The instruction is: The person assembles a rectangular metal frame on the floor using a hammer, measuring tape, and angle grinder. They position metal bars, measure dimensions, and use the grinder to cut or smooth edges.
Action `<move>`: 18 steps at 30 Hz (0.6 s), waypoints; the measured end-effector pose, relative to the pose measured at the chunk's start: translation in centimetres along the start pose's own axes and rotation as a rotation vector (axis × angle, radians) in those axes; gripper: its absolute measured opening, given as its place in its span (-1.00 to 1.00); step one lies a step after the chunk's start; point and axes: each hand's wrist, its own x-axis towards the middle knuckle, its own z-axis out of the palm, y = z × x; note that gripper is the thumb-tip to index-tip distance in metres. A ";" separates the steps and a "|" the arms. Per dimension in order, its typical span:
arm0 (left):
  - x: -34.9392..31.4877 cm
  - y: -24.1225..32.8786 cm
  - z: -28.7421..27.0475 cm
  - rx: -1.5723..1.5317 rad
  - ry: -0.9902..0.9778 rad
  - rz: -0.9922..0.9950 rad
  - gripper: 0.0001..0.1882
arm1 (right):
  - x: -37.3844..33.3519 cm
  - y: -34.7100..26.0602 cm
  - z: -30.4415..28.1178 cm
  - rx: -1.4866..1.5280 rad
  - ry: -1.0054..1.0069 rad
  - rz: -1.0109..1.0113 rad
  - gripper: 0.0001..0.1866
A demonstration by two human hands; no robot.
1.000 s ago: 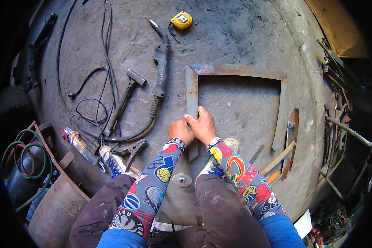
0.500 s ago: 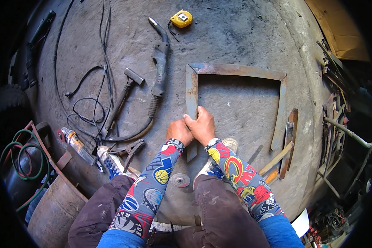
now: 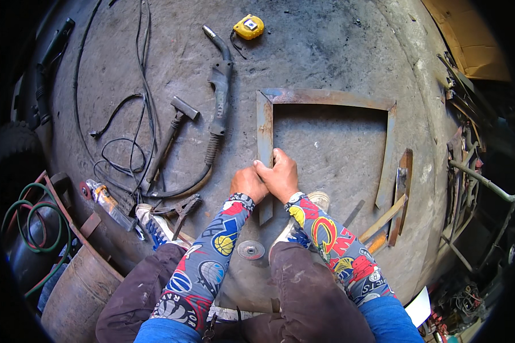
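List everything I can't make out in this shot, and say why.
All in the head view:
1. Metal frame: the left hand and right hand cover part of its left-side bar.
2. How the fingers close around that bar: hidden by the hands themselves.
3. Black cables: their far ends are cut off by the top edge.
4. Lower-right clutter: too small and dark.

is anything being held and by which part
The metal frame, by its left bar, below the middle: the left hand and right hand both appear closed there.

Left hand (image 3: 248,184), right hand (image 3: 281,178) on metal frame (image 3: 329,98)
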 end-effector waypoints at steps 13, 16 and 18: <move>0.4 -0.8 1.0 -0.064 -0.003 0.009 -0.54 | 0.1 -0.1 -0.2 0.056 -0.003 0.022 -0.59; 0.5 -0.7 1.0 -0.022 -0.026 0.025 -0.54 | 0.0 0.0 -0.1 0.071 0.000 0.017 -0.59; 0.4 -0.4 0.8 -0.026 -0.011 0.012 -0.54 | 0.0 0.2 0.0 0.083 -0.005 0.028 -0.58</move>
